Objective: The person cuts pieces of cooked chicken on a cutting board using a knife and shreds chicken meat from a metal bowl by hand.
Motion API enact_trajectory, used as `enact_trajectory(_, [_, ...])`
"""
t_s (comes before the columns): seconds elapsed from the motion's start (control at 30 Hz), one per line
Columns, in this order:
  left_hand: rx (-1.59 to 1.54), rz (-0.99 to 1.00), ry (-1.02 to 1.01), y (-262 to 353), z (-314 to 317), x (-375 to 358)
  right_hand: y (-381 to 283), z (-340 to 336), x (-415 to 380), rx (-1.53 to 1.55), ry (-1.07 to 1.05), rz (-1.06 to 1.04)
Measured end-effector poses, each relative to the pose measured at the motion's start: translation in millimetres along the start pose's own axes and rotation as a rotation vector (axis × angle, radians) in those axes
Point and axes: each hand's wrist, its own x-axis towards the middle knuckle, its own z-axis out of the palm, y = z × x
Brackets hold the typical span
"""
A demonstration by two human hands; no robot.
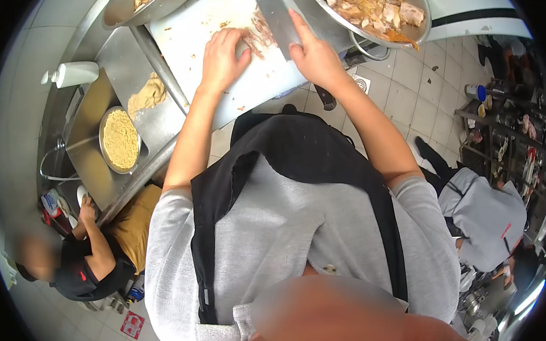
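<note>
My right hand [319, 62] grips a cleaver [274, 21], its index finger stretched along the broad blade and the dark handle showing below the wrist. The blade stands over the white cutting board [187, 33], beside a small pile of shredded cooked meat [259, 37]. Just left of that meat, my left hand [225, 60] rests on the board, fingers lightly bent and thumb apart, with nothing visible in it. Small meat scraps lie scattered over the board.
Metal bowls of cooked meat stand at the board's far right [421, 24] and far left [122, 9]. On the steel counter are a bowl of yellowish crumbly food [126, 143], a pale mound [147, 96] and a white bottle [74, 73]. Other people work at left and right.
</note>
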Motion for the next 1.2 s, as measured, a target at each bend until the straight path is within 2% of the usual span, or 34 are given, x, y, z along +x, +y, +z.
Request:
enact_trajectory(0.03, [0.002,0.012,-0.001,4.2,-3.6,11.0,6.3,-2.0,-2.0,0.012,0.020,0.037])
enact_trajectory(0.1, [0.113,0.193,-0.087,9.9,-12.1,36.8,19.8,-1.1,-6.3,0.059,0.055,0.087])
enact_trajectory(0.13, [0.124,0.200,-0.085,9.5,-13.1,48.3,24.2,-1.0,-7.1,0.106,0.076,0.139])
enact_trajectory(0.2, [0.200,0.311,-0.337,9.6,-10.9,70.5,33.2,0.9,-6.3,0.150,0.068,0.198])
enact_trajectory(0.23, [0.235,0.346,-0.400,10.4,-8.0,79.7,40.2,5.2,-4.8,0.162,0.083,0.212])
enact_trajectory(0.27, [0.242,0.356,-0.404,12.2,-4.1,86.8,46.3,8.6,-2.8,0.176,0.098,0.229])
enact_trajectory(0.33, [0.335,0.340,-0.548,17.8,2.6,98.0,56.6,12.3,2.9,0.192,0.101,0.223])
enact_trajectory(0.4, [0.325,0.342,-0.570,20.0,3.5,108.1,58.2,9.6,2.2,0.206,0.099,0.224])
enact_trajectory(0.47, [0.315,0.340,-0.592,25.9,-0.1,112.0,43.1,-5.5,-0.4,0.330,-0.049,0.345])
enact_trajectory(0.67, [0.324,0.263,-0.577,25.4,3.0,95.5,51.4,-0.7,2.3,0.268,-0.038,0.333])
enact_trajectory(0.73, [0.312,0.152,-0.540,25.7,5.4,89.4,52.6,-0.5,2.8,0.274,-0.036,0.338])
enact_trajectory(0.77, [0.315,0.159,-0.545,24.9,5.6,86.8,53.2,0.1,2.7,0.275,-0.041,0.340])
enact_trajectory(0.83, [0.168,-0.081,-0.501,24.3,2.3,81.0,51.3,-1.5,2.0,0.280,-0.042,0.355])
enact_trajectory(0.87, [0.171,-0.077,-0.504,22.4,-0.8,80.9,50.2,-2.8,2.6,0.280,-0.047,0.366])
enact_trajectory(0.93, [-0.066,-0.250,-0.513,12.9,-7.3,80.5,48.8,-4.0,2.2,0.271,-0.051,0.372])
enact_trajectory(1.1, [-0.340,-0.302,-0.521,3.8,-22.2,95.9,57.6,2.2,6.0,0.258,-0.053,0.354])
enact_trajectory(1.2, [-0.475,-0.288,-0.489,18.3,-33.7,133.4,64.9,8.6,7.0,0.188,0.002,0.288])
